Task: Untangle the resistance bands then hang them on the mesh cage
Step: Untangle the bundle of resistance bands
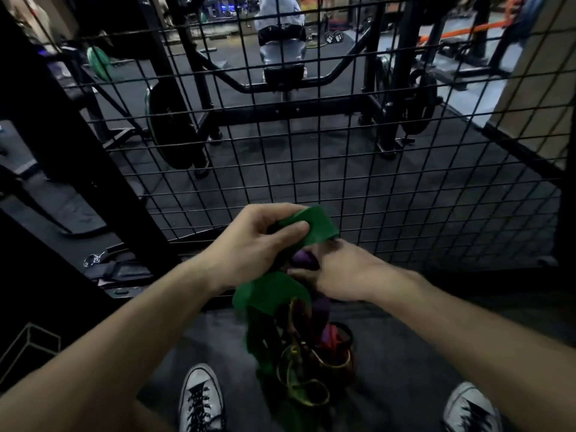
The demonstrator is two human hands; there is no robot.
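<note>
A tangled bunch of resistance bands (299,347) hangs in front of me, with a wide green band (314,226), a purple band (304,258), a yellow one and a red one twisted together. My left hand (258,244) grips the top of the green band, thumb pressed on its flat face. My right hand (339,272) holds the purple band just below, fingers curled into the knot. The black mesh cage (374,169) stands upright right behind both hands. The lower loops dangle toward the floor between my shoes.
Behind the mesh stands a black weight rack (280,110) with plates, and a person is partly seen at the top. A thick black post (78,157) rises at the left, with straps and a carabiner (93,260) on the floor beside it. My white sneakers (201,397) stand on grey flooring.
</note>
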